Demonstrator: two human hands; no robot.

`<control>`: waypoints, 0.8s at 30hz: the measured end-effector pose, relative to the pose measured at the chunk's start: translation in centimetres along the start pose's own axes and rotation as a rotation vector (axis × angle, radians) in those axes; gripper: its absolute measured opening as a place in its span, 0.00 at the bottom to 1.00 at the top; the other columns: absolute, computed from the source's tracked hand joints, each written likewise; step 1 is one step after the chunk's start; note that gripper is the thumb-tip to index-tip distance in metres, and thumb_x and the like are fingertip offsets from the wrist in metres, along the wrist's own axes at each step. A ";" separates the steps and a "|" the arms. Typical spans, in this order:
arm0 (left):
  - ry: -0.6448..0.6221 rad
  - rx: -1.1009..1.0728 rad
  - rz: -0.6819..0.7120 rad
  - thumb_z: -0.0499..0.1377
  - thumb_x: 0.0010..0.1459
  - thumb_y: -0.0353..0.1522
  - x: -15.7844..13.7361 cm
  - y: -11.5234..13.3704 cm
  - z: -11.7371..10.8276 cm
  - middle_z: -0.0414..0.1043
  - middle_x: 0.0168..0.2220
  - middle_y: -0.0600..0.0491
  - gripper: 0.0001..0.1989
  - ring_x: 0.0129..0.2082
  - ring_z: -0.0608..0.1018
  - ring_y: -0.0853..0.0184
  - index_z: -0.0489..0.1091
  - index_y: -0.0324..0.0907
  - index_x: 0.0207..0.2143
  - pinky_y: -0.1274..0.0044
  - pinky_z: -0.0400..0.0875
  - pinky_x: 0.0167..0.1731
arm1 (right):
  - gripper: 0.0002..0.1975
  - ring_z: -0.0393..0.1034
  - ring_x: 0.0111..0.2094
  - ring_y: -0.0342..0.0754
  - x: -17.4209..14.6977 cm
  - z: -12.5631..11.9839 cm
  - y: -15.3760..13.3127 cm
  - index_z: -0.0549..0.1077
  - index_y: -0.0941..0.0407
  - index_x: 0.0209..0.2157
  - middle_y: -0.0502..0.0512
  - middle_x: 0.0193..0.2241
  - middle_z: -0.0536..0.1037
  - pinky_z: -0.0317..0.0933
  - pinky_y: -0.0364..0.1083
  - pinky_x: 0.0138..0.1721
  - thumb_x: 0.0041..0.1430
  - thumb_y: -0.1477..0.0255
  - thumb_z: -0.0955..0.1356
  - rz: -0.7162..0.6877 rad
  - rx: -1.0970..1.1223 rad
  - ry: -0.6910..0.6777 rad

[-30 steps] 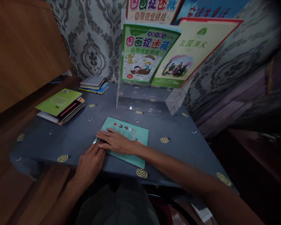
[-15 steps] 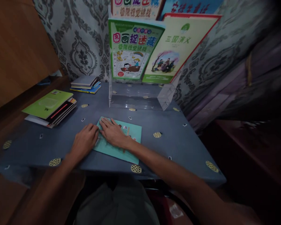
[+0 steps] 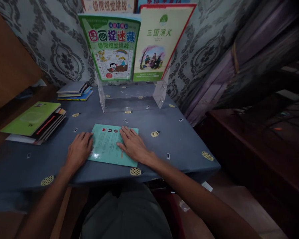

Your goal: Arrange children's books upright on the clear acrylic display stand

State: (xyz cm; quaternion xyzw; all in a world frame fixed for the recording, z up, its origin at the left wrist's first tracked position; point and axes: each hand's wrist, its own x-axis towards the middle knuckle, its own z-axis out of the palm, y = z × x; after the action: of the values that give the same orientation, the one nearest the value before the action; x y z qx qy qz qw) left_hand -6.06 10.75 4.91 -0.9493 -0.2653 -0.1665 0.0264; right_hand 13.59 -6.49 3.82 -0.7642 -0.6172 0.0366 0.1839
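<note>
A thin teal book (image 3: 106,151) lies flat and closed near the front edge of the table, with lines of small print and a row of little pictures on its upper face. At its left edge is my left hand (image 3: 80,149), fingers bent and pressed together against the book; the thumb side is partly hidden. My right hand (image 3: 133,144) rests palm down on the right part of the book, its fingers stretched out and the thumb apart, covering some of the face.
The patterned blue cloth (image 3: 149,152) covers the table. A clear acrylic rack (image 3: 132,103) at the back holds upright books, among them a green picture book (image 3: 112,49) and a red-edged book (image 3: 161,43). Left are a stack under a lime-green book (image 3: 32,118) and a smaller stack (image 3: 74,91).
My right hand has slid from the book's left side to its right side, uncovering print and small pictures. My left hand stays by the left edge. The camera view has turned right.
</note>
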 end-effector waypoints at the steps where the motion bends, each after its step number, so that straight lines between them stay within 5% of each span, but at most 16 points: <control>1: 0.003 0.003 0.003 0.44 0.68 0.37 0.0 0.0 0.0 0.74 0.42 0.43 0.19 0.43 0.76 0.54 0.72 0.39 0.47 0.63 0.73 0.44 | 0.34 0.49 0.72 0.58 -0.6 -0.1 0.5 0.58 0.64 0.69 0.68 0.70 0.57 0.46 0.60 0.71 0.72 0.56 0.57 0.017 0.004 0.016; 7: -0.021 0.082 0.005 0.44 0.69 0.36 0.0 0.3 -0.6 0.74 0.41 0.43 0.19 0.44 0.76 0.53 0.73 0.41 0.46 0.64 0.73 0.42 | 0.33 0.49 0.71 0.59 -3.9 -0.5 3.2 0.53 0.59 0.71 0.64 0.71 0.56 0.48 0.62 0.70 0.73 0.56 0.57 0.089 0.027 0.084; 14: -0.037 -0.114 0.194 0.47 0.68 0.34 1.6 2.9 -0.3 0.72 0.55 0.41 0.18 0.55 0.74 0.53 0.72 0.41 0.52 0.59 0.70 0.56 | 0.31 0.50 0.71 0.59 -4.5 -0.7 3.9 0.55 0.56 0.71 0.62 0.71 0.56 0.46 0.64 0.70 0.73 0.56 0.57 0.068 0.042 0.093; 24: -0.012 -0.273 0.279 0.45 0.70 0.33 2.0 4.3 1.5 0.71 0.58 0.40 0.20 0.60 0.72 0.55 0.70 0.37 0.56 0.60 0.65 0.61 | 0.27 0.49 0.72 0.54 -9.9 -2.2 0.9 0.56 0.53 0.70 0.57 0.70 0.59 0.47 0.64 0.70 0.74 0.63 0.59 -0.174 0.040 -0.056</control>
State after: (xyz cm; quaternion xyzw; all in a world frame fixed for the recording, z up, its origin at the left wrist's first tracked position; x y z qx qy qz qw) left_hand -1.79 8.32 4.36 -0.9726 -0.1063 -0.1902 -0.0812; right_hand 12.69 -16.61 3.90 -0.7025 -0.6853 0.0541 0.1840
